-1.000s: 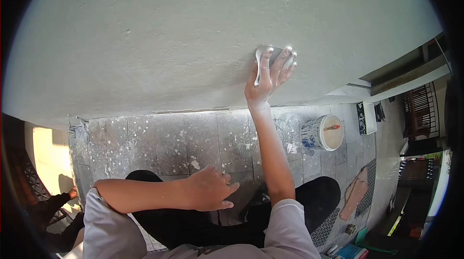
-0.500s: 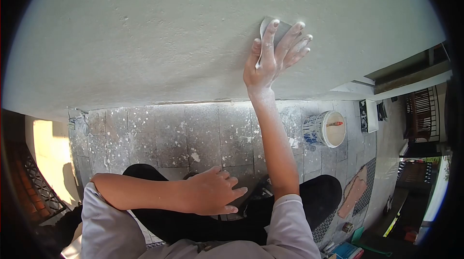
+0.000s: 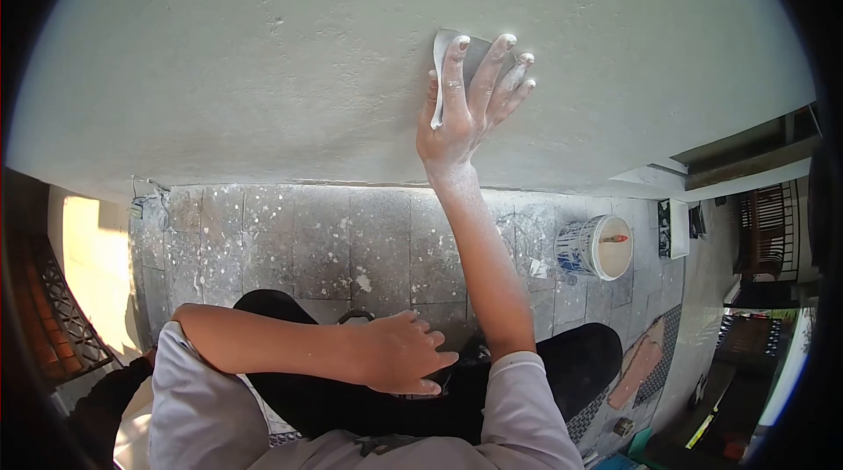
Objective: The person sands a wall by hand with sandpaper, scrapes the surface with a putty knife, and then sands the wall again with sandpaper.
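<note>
The grey sheet (image 3: 475, 54) lies against the pale wall (image 3: 263, 110), near 12 o'clock from the middle of the view, under the right hand (image 3: 461, 119). The right grip is a flat one: four fingers fan out over the sheet, pointing between 12 and 2 o'clock, while the thumb stands at the sheet's 9 o'clock side. The sheet's pale edge curls up between thumb and index finger. Whitish powder coats the fingertips and dusts the wrist.

The sheet looks thin and light, probably paper-backed, bendy rather than stiff, and likely to crease or tear at its curled edge before anything else. The powder may make it slip under the fingers, so the sound hold is a broad, even press over its middle, with the thumb pinning the loose edge.

The left hand (image 3: 399, 351) is at 6 o'clock, its fingers loosely spread toward 3 o'clock, with nothing visible in its grip; whether it touches the dark-clad legs (image 3: 580, 363) I cannot tell. A bucket (image 3: 575, 252) with a red-handled tool (image 3: 615, 239) sits past 3 o'clock on the paint-spotted floor (image 3: 316, 237), and a pale tray (image 3: 679, 229) lies beyond it.
</note>
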Motion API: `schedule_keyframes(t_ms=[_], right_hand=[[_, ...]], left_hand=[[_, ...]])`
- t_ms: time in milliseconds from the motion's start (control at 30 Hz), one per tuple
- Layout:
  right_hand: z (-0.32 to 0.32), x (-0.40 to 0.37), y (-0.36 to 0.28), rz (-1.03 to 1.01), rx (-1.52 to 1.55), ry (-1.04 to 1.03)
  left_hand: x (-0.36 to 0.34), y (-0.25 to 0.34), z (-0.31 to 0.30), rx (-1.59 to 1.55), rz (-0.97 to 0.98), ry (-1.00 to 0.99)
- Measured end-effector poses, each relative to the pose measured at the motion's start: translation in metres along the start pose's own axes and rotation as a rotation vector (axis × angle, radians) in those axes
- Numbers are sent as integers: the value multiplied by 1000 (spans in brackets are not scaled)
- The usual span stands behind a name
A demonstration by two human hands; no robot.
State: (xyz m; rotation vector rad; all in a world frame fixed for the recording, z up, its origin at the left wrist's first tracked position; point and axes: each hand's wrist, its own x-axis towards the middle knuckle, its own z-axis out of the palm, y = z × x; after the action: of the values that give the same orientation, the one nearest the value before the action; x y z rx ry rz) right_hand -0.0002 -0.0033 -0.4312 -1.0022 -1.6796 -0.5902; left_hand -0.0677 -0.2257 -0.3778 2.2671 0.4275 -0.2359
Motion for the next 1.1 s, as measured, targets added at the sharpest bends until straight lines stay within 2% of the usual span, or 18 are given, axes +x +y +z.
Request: schedule_keyframes(t_ms=[133, 233, 333, 433, 533, 667, 700, 833, 900, 967, 1000, 1067, 1100], right_hand=[[-3, -2, -5, -7, -8, -27], [-13, 29, -17, 43, 82, -21], [-5, 2, -15, 55, 21, -40], [-7, 16, -11, -25, 12, 12], [-23, 37, -23, 96, 102, -83], [-15, 35, -11, 38, 18, -17], [-24, 65, -15, 29, 15, 9], [-22, 92, -20, 46, 84, 62], [-8, 35, -11, -5, 5, -22], [-6, -11, -2, -120, -56, -124], [-19, -10, -6, -53, 95, -153], [-51, 12, -19, 82, 409, -229], [-66, 33, -30, 178, 619, -148]], left_hand=[[3, -5, -5, 107, -112, -34], [4, -1, -3, 87, -86, 4], [1, 0, -2, 37, -57, -23], [1, 0, -5, 47, -83, -59], [0, 3, -6, 30, -53, -8], [0, -2, -4, 55, -90, -20], [1, -3, -2, 68, -116, -4], [-3, 5, -11, 13, -28, -29], [-2, -1, -8, 9, -15, -30], [-1, -1, -10, 76, -89, -47], [-1, -1, -11, 102, -126, -56], [-4, 1, -16, 89, -81, -16], [-6, 2, -17, 77, -57, -2]])
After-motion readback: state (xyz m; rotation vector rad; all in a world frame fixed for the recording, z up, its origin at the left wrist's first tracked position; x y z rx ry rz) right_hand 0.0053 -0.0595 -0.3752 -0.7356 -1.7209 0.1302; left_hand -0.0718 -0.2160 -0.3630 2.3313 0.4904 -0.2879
